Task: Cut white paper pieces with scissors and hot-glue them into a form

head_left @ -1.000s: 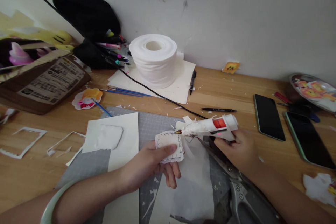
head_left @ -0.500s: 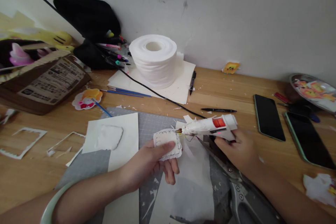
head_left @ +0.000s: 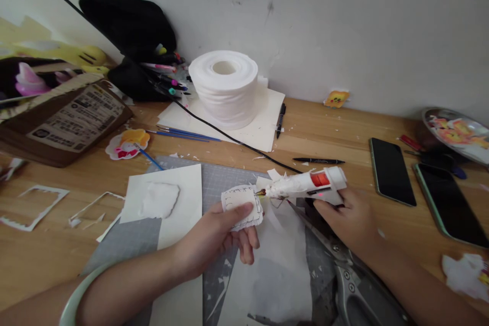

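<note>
Our left hand (head_left: 217,228) pinches the dash-edged white card (head_left: 239,197) above the mat (head_left: 216,186), having just eased it leftward, so the glue gun (head_left: 296,186) in our right hand's (head_left: 349,220) closed grip now seems to address its right edge.

I counted, on or over the bench (head_left: 324,132): phones (head_left: 392,172), two, toward the right edge; metal bowl (head_left: 428,131), one, toward the back right corner; white roll (head_left: 225,99) and smiling square (head_left: 336,99), one each, toward the back edge; loose black pens (head_left: 319,160), two; scissors (head_left: 335,247), one pair; glue gun (head_left: 298,185), one; cardboard box (head_left: 19,130), one, leftward.
</note>
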Demonstrator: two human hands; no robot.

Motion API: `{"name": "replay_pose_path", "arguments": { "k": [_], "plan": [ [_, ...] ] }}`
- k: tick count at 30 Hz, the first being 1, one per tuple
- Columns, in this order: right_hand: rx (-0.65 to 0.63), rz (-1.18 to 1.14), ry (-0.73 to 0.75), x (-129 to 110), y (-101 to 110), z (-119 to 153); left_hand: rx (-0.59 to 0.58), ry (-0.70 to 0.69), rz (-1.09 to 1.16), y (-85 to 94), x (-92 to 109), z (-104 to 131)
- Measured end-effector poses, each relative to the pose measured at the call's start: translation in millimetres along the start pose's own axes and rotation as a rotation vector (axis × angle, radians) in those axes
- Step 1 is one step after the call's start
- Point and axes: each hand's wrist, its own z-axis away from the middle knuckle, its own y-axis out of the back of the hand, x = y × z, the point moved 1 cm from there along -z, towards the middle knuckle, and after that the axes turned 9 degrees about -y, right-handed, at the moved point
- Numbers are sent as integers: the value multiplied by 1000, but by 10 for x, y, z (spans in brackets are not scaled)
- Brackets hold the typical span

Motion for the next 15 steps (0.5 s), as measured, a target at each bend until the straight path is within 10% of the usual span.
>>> {"name": "replay_pose_path", "arguments": {
  "k": [15],
  "plan": [
    [-28, 6, -65, 16, -20, 4, -62, 7, -47, 21, -9, 2]
  ]
}}
